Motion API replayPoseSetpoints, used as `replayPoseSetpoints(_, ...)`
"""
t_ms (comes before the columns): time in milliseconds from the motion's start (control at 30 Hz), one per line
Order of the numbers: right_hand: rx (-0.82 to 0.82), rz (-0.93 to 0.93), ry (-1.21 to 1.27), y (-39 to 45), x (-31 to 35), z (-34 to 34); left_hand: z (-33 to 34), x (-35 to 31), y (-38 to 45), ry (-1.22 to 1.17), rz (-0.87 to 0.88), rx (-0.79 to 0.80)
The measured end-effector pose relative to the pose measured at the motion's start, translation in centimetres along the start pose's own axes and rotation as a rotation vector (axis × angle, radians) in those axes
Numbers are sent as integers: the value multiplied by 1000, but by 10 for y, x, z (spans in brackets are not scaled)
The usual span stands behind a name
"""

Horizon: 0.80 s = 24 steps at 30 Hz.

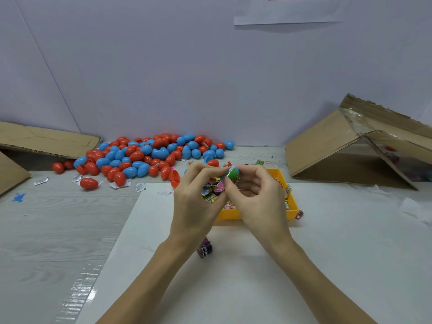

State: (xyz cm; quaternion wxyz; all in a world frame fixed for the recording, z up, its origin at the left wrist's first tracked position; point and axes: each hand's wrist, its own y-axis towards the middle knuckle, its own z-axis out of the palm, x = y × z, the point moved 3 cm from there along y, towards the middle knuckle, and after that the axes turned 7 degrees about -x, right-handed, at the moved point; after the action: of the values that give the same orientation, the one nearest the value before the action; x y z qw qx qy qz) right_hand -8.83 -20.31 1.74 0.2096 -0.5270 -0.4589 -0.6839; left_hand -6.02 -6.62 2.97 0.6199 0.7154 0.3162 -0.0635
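1. The green-wrapped piece (234, 174) shows only its top. The fingertips of the left hand (196, 202) and right hand (257, 202) pinch it and cover the rest.
2. A blue thing (237, 170) just behind it is mostly hidden; it may be an egg half.
3. The bundle of packets (211, 190) in the left palm is half covered by fingers, and its print is too small to read.
4. The yellow tray (293, 210) and its contents lie largely behind both hands.
5. A purple packet (205, 250) is partly under the left wrist.
6. The right cardboard box (339, 146) is cut off by the right edge, and its contents are blurred.
7. The left cardboard (46, 139) is cut off by the left edge, and the wall paper (289, 12) by the top edge.
8. The print on the paper slips (139, 187) is unreadable.
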Motion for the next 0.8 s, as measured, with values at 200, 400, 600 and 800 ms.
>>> replayPoseSetpoints(200, 55, 55, 7, 2, -3, 1, 2, 3, 1, 3, 4, 65)
replayPoseSetpoints(400, 62, 64, -48, 0, -3, 2, 6, 4, -2, 24, 29, 99)
replayPoseSetpoints(600, 86, 5, -177, -4, 0, 5, 9, 9, -5, 94, 19, 161)
replayPoseSetpoints(800, -95, 529, 575, 59, 4, -41, -3, 8, -1, 176, 38, 177)
